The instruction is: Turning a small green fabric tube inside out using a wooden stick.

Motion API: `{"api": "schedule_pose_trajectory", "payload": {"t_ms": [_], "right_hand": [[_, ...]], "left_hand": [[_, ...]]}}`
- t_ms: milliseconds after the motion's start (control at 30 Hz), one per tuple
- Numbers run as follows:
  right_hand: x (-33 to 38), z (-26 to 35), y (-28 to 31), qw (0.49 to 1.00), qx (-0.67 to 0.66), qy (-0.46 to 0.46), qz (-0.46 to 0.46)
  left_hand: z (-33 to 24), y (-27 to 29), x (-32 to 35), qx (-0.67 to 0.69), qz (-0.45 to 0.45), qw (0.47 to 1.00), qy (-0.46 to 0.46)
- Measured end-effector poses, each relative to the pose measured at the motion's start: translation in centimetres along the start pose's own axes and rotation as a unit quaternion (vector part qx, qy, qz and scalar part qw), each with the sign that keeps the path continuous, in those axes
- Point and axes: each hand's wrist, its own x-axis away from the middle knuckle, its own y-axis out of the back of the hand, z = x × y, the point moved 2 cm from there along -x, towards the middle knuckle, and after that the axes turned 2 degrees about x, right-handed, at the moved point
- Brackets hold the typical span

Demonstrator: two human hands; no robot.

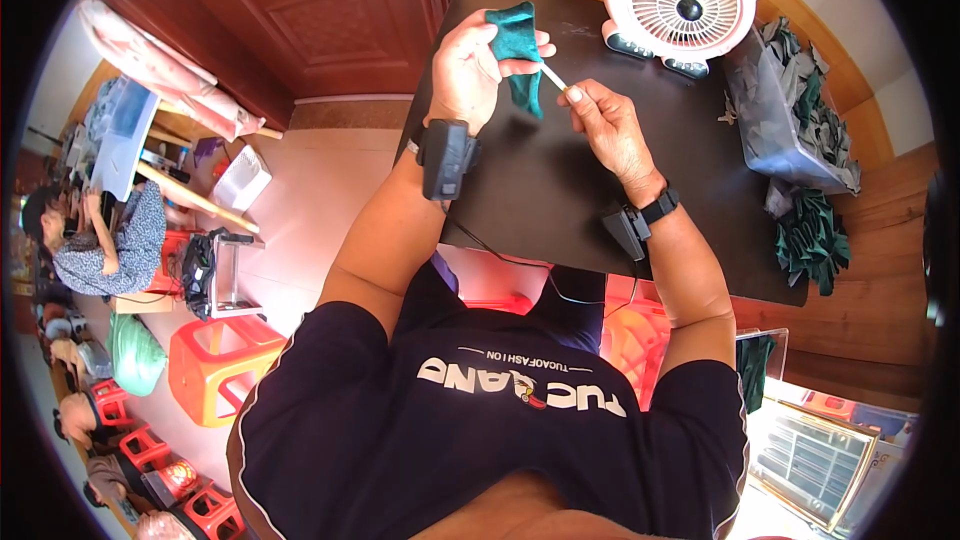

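My left hand [466, 70] grips a small piece of dark green velvet cloth [514, 32] above the far part of the dark table. The cloth is spread across the fingers, and one end hangs down below them. From the other side my right hand [612, 128] pinches a thin white stick [553, 76], slanting up to the left. Its upper end meets the cloth at the left fingertips; whether it goes inside the cloth I cannot tell.
A white fan [688, 8] stands at the table's [540, 190] far right. Beside it a clear plastic bin [775, 135] overflows with grey-green cloth pieces, with a green bundle [812, 235] nearer me. An orange-red stool [215, 365] and a seated person [120, 245] are at left.
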Motion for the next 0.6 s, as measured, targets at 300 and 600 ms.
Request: {"api": "schedule_pose_trajectory", "payload": {"t_ms": [300,600], "right_hand": [[0.1,0.5,-0.1,0.999,-0.013,0.028,-0.036],[0.1,0.7,-0.2,0.992,-0.104,-0.051,0.056]], "left_hand": [[0.5,-1.2,0.9,-0.096,0.013,0.995,-0.003],[0.6,-1.8,1.7,-0.192,-0.001,0.981,0.001]]}}
